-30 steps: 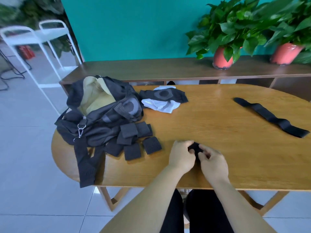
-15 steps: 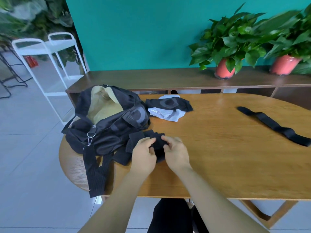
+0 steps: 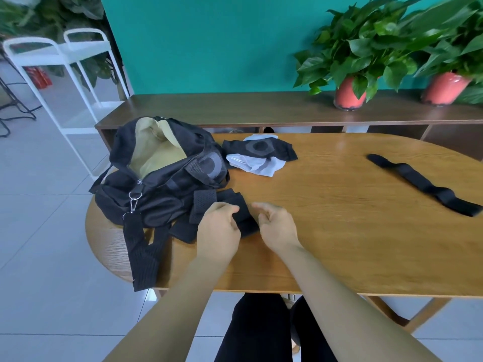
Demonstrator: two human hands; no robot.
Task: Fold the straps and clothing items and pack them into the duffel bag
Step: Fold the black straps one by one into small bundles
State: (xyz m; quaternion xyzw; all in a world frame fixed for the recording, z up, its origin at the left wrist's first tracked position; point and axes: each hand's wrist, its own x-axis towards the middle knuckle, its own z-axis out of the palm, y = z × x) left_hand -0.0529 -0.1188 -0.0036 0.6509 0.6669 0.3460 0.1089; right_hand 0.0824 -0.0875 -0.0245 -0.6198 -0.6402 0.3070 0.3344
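A black duffel bag (image 3: 162,178) with a pale yellow lining lies unzipped at the table's left end. Several folded black straps (image 3: 206,207) are piled against its front. My left hand (image 3: 218,228) rests on the pile and pinches a folded black strap (image 3: 247,223). My right hand (image 3: 277,226) hovers just right of that strap with curled fingers, holding nothing. A long black strap (image 3: 423,185) lies unfolded at the right. Black and white clothing (image 3: 258,156) sits crumpled behind the bag.
The oval wooden table (image 3: 339,231) has a dark sideboard (image 3: 261,108) behind it with two potted plants (image 3: 350,64). The bag's shoulder strap (image 3: 141,246) hangs over the table's front left edge. A white rack (image 3: 60,74) stands at the far left.
Both hands carried the folded strap from the table's front middle leftwards to the pile by the bag. My right hand has let go of it and drawn slightly away.
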